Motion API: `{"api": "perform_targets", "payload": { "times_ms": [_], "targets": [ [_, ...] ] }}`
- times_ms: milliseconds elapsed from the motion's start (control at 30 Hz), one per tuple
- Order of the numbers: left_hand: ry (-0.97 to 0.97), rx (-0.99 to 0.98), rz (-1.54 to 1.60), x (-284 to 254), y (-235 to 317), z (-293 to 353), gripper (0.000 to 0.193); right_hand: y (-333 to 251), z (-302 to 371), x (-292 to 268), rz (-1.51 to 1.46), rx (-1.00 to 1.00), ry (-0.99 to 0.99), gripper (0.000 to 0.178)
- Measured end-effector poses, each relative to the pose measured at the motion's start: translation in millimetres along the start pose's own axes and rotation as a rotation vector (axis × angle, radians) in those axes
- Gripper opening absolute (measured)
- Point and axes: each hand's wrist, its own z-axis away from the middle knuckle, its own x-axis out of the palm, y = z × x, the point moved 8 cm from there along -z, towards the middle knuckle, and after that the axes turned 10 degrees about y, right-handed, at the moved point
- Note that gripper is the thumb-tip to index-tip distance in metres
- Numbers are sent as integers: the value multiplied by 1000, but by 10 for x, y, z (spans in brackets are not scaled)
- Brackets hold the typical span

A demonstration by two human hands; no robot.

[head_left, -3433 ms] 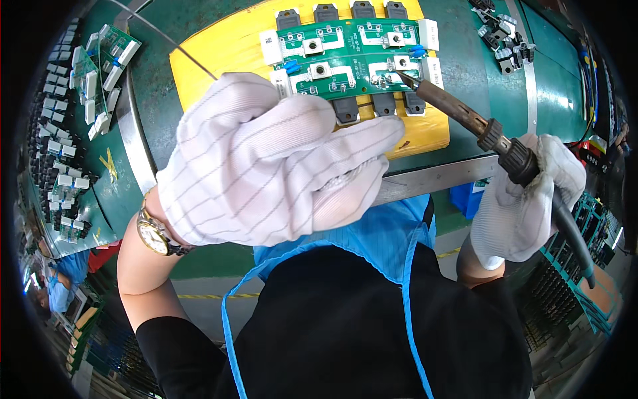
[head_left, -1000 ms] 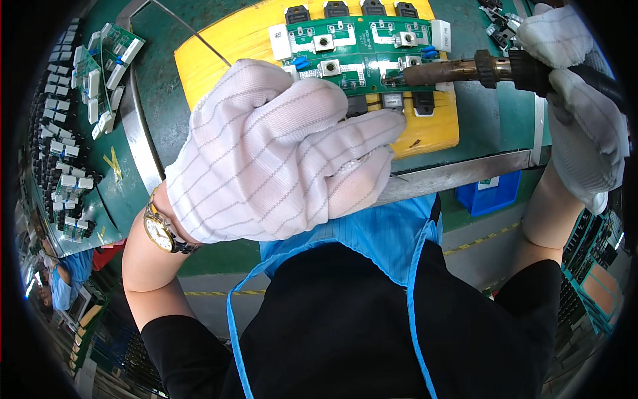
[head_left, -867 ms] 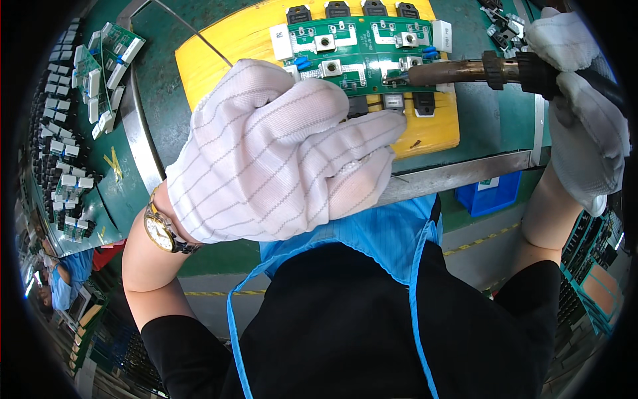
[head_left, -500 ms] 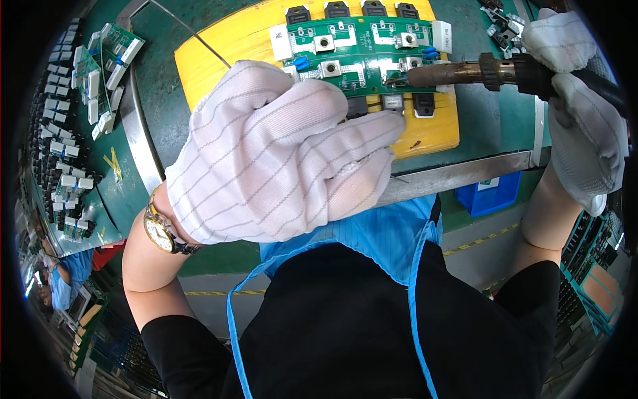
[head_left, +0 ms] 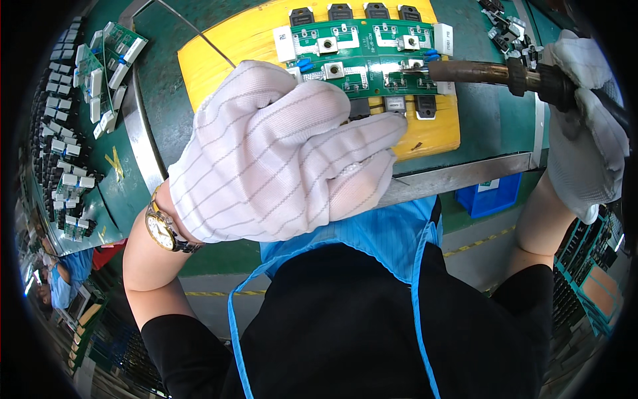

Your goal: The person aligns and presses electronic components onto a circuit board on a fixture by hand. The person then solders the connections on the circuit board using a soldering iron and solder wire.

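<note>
My left hand [head_left: 286, 146], in a striped white glove, lies over the near left part of a green circuit board [head_left: 362, 40]. Its fingers are curled, and a thin solder wire [head_left: 199, 34] runs into it from the upper left; the grip itself is hidden under the glove. The board rests on a yellow block [head_left: 229, 43], with black transistors [head_left: 376, 10] along its edges. My gloved right hand [head_left: 588, 113] is closed round the handle of a soldering iron [head_left: 525, 76]. The iron's tip is at the board's right half, beside a metal terminal [head_left: 411, 64].
Boards with white parts [head_left: 106, 73] lie at the left, beside rows of black-and-white components [head_left: 63, 149]. More loose components [head_left: 512, 33] sit at the upper right. A metal edge [head_left: 465, 173] borders the bench; a blue bin [head_left: 488, 196] is below it.
My right hand and the soldering iron's handle have moved slightly down and to the right. The iron's tip is a little higher on the board. My left hand keeps its pose.
</note>
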Motion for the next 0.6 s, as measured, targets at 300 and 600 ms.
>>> {"api": "perform_targets", "payload": {
  "times_ms": [300, 600],
  "targets": [
    [86, 24, 20, -127, 5, 6, 31, -291, -148, -109, -144, 36, 18, 30],
    [186, -214, -139, -611, -511, -8, 14, -863, -9, -124, -914, 479, -42, 27]
  ]
}}
